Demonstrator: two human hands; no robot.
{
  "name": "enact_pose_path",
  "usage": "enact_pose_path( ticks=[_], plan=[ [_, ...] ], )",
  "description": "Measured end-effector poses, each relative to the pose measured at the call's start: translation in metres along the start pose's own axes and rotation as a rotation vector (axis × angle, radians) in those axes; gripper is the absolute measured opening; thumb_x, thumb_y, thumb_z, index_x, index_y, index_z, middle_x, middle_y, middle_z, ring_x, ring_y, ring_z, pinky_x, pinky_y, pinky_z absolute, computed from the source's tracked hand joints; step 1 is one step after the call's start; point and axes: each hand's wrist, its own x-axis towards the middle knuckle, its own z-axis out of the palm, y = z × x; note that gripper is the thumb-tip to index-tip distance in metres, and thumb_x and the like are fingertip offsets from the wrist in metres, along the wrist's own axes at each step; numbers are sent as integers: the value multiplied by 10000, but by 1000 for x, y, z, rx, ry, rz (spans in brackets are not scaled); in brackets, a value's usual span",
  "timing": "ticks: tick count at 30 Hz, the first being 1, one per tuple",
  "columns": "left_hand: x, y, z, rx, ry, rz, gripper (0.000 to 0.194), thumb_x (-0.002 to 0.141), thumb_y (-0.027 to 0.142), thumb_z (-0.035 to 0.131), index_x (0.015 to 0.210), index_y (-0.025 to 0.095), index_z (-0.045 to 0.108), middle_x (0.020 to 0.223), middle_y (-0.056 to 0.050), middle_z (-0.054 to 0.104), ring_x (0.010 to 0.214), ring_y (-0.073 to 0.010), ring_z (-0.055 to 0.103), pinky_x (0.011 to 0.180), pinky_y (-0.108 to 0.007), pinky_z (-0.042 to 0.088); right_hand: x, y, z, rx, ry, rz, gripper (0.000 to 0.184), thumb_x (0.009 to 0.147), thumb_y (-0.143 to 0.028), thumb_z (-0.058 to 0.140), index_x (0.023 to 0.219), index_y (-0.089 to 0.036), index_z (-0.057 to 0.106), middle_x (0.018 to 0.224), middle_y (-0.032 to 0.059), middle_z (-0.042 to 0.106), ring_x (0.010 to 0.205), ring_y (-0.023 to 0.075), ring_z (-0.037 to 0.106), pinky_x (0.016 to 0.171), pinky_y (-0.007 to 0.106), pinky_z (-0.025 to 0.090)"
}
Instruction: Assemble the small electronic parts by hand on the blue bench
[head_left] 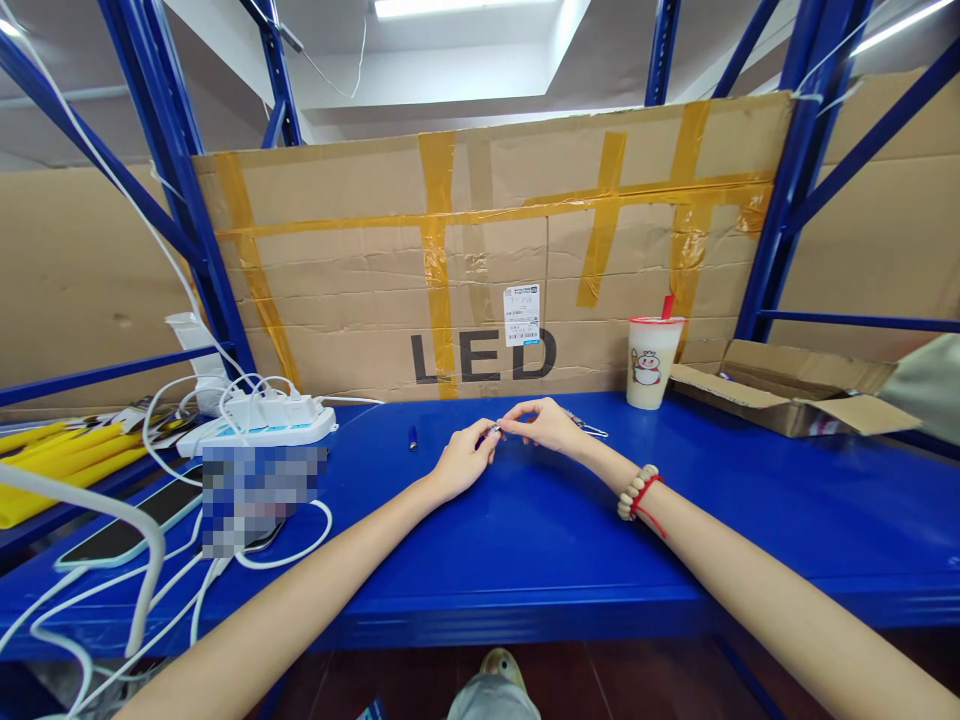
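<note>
My left hand (pixel 465 462) and my right hand (pixel 544 424) meet over the blue shelf top (pixel 540 520). Both pinch a small silver and blue object (pixel 494 430) between their fingertips; it is too small to name. My right wrist wears a bead bracelet with a red string (pixel 637 492). A small blue piece (pixel 412 438) lies on the shelf to the left of my left hand. A metal clip or wire piece (pixel 591 428) lies just behind my right hand.
A white power strip (pixel 259 425) with white cables sits at the left, beside a phone (pixel 127 528) and yellow items (pixel 60 460). A drink cup with a red straw (pixel 654 360) and an open cardboard box (pixel 787 395) stand at the right. A taped cardboard sheet marked LED (pixel 487 260) backs the shelf.
</note>
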Motion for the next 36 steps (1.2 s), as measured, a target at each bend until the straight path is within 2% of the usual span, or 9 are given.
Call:
enact_pose_path(
  ticks=[36],
  plan=[
    [0,0,0,-2,3,-1,253,853,338,339,846,179,535,573,36,523,554,-101,479,580,-211,367,-1,0,1,12,-27,19,433,592,-538,631,726,-126,645,542,1,575,422,54,419,398,191,343]
  ],
)
